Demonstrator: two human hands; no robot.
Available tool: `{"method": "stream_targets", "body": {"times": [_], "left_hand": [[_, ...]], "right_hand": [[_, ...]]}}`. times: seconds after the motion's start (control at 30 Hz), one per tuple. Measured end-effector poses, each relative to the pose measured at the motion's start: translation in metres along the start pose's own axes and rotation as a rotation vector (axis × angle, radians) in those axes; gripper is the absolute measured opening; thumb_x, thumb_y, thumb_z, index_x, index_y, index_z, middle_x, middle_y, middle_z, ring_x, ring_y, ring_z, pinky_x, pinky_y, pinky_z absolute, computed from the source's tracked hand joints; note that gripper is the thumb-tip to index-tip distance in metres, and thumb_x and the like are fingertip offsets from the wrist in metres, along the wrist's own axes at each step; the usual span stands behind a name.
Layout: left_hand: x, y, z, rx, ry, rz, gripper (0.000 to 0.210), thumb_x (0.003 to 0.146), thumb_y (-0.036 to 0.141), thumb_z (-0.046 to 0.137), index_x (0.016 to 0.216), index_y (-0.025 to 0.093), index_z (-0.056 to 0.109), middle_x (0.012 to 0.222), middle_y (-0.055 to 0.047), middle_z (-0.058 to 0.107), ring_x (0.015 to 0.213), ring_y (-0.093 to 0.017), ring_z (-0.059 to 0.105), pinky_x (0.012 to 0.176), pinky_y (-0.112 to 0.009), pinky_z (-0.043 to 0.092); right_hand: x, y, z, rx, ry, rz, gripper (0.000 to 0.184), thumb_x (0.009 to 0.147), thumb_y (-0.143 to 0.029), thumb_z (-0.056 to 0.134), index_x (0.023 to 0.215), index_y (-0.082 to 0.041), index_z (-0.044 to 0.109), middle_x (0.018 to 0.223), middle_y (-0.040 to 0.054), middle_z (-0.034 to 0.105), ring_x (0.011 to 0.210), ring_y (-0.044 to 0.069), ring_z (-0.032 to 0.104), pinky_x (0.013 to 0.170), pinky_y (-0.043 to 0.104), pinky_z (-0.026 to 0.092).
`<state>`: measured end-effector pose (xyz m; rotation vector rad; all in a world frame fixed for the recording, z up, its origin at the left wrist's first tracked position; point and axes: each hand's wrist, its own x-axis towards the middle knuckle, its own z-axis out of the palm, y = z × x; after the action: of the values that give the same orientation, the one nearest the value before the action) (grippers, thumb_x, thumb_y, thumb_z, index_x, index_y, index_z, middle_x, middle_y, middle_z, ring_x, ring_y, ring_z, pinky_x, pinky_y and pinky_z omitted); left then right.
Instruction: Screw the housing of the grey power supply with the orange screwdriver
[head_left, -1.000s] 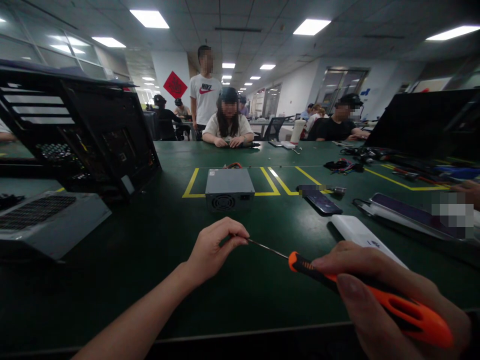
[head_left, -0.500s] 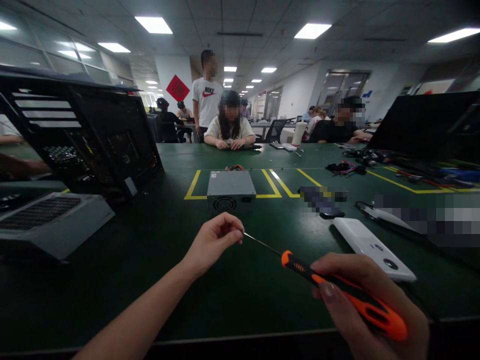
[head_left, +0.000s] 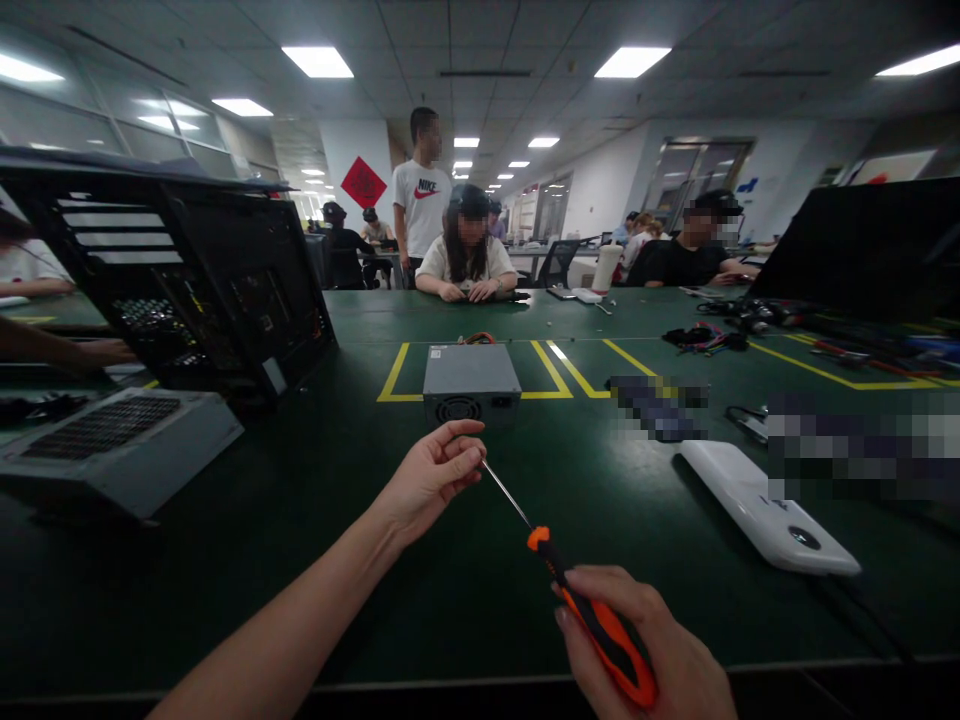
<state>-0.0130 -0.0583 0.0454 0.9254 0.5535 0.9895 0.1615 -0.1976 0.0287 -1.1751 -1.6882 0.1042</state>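
Note:
An orange and black screwdriver (head_left: pixel 600 620) slants up and to the left, its handle wrapped in my right hand (head_left: pixel 652 640). The thin metal shaft ends at the fingertips of my left hand (head_left: pixel 427 480). Thumb and fingers of that hand are pinched together at the tip; whatever is between them is too small or hidden to name. Just beyond the left hand, a grey computer power supply (head_left: pixel 472 372) rests on the green table (head_left: pixel 360 620), its fan and socket side facing me.
On the left stand an open black computer case (head_left: pixel 247 290) and another grey power supply (head_left: pixel 150 450). To the right lie a white device (head_left: pixel 765 510), bundled cables (head_left: pixel 705 338) and a dark monitor (head_left: pixel 847 260). Across the table sits a person (head_left: pixel 469 260).
My right hand has moved left and down, turning the screwdriver steeper. Its tip stays at my left fingers, and my left index finger has straightened somewhat. The view has shifted slightly.

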Motion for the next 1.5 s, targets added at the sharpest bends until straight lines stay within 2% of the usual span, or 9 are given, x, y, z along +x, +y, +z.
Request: {"method": "stream_targets", "body": {"times": [0.13, 0.23, 0.33, 0.43, 0.6, 0.73, 1.03, 1.37, 1.5], "left_hand": [[0.007, -0.004, 0.0, 0.084, 0.043, 0.009, 0.033, 0.067, 0.017, 0.071, 0.097, 0.017, 0.058, 0.076, 0.003, 0.059, 0.066, -0.005, 0.056, 0.062, -0.016, 0.045], [0.016, -0.012, 0.004, 0.126, 0.058, 0.003, 0.028, 0.069, 0.015, 0.068, 0.094, 0.015, 0.058, 0.072, 0.004, 0.056, 0.062, -0.004, 0.053, 0.059, -0.016, 0.045], [0.03, -0.019, 0.008, 0.137, 0.104, -0.042, 0.022, 0.071, 0.011, 0.064, 0.092, 0.013, 0.059, 0.07, 0.003, 0.055, 0.06, -0.005, 0.052, 0.057, -0.017, 0.045], [0.044, -0.023, 0.011, 0.086, 0.143, -0.09, 0.02, 0.073, 0.01, 0.062, 0.092, 0.012, 0.059, 0.073, 0.0, 0.057, 0.063, -0.006, 0.055, 0.057, -0.017, 0.046], [0.063, -0.035, 0.011, 0.012, 0.151, -0.107, 0.012, 0.078, 0.017, 0.06, 0.088, 0.01, 0.06, 0.086, -0.007, 0.063, 0.073, -0.009, 0.06, 0.064, -0.019, 0.048], [0.075, -0.046, 0.007, 0.04, 0.184, -0.085, 0.011, 0.081, 0.015, 0.055, 0.09, 0.011, 0.059, 0.087, -0.009, 0.064, 0.074, -0.011, 0.061, 0.065, -0.02, 0.048], [0.082, -0.05, -0.002, 0.016, 0.169, -0.05, 0.025, 0.082, 0.013, 0.049, 0.107, 0.014, 0.052, 0.093, -0.009, 0.064, 0.077, -0.013, 0.062, 0.067, -0.024, 0.048], [0.082, -0.053, -0.005, 0.017, 0.129, -0.035, 0.03, 0.081, 0.014, 0.049, 0.111, 0.015, 0.05, 0.092, -0.009, 0.064, 0.078, -0.013, 0.062, 0.069, -0.024, 0.047], [0.081, -0.056, -0.006, 0.091, 0.118, 0.005, 0.03, 0.081, 0.017, 0.049, 0.111, 0.016, 0.051, 0.095, -0.008, 0.062, 0.08, -0.013, 0.061, 0.07, -0.024, 0.047]], "right_hand": [[-0.002, 0.008, 0.014, 0.38, -0.145, 0.497, 0.023, 0.082, -0.034, 0.049, 0.103, -0.024, 0.047, 0.076, 0.0024, 0.063, 0.056, 0.013, 0.058, 0.044, 0.021, 0.046], [0.005, 0.012, 0.019, 0.742, -0.313, 0.799, 0.026, 0.083, -0.041, 0.046, 0.1, -0.022, 0.046, 0.077, 0.0025, 0.058, 0.047, 0.008, 0.045, 0.034, 0.016, 0.027], [0.015, 0.014, 0.022, 0.955, -0.3, 1.013, 0.026, 0.077, -0.041, 0.055, 0.092, -0.021, 0.049, 0.075, -0.0002, 0.054, 0.047, 0.004, 0.038, 0.035, 0.013, 0.016], [0.024, 0.017, 0.026, 1.065, -0.228, 1.137, 0.026, 0.072, -0.038, 0.063, 0.086, -0.019, 0.051, 0.071, -0.0023, 0.052, 0.046, 0.003, 0.037, 0.035, 0.012, 0.016], [0.04, 0.026, 0.031, 1.172, -0.069, 1.164, 0.024, 0.068, -0.03, 0.066, 0.079, -0.017, 0.05, 0.066, -0.0019, 0.052, 0.044, 0.003, 0.039, 0.034, 0.012, 0.02], [0.058, 0.039, 0.033, 1.161, 0.022, 1.2, 0.01, 0.076, -0.021, 0.057, 0.08, -0.016, 0.05, 0.064, -0.0014, 0.052, 0.043, 0.003, 0.041, 0.033, 0.011, 0.024], [0.075, 0.058, 0.042, 1.074, 0.053, 1.27, 0.004, 0.081, -0.018, 0.052, 0.08, -0.014, 0.05, 0.065, -0.0007, 0.053, 0.044, 0.003, 0.044, 0.032, 0.01, 0.027], [0.079, 0.063, 0.047, 1.052, 0.063, 1.292, 0.004, 0.08, -0.017, 0.052, 0.077, -0.015, 0.05, 0.063, -0.001, 0.053, 0.043, 0.003, 0.043, 0.032, 0.01, 0.027], [0.08, 0.06, 0.045, 1.018, 0.1, 1.273, 0.007, 0.081, -0.018, 0.048, 0.081, -0.015, 0.054, 0.066, 0.0006, 0.054, 0.047, 0.005, 0.048, 0.035, 0.013, 0.034]]}}
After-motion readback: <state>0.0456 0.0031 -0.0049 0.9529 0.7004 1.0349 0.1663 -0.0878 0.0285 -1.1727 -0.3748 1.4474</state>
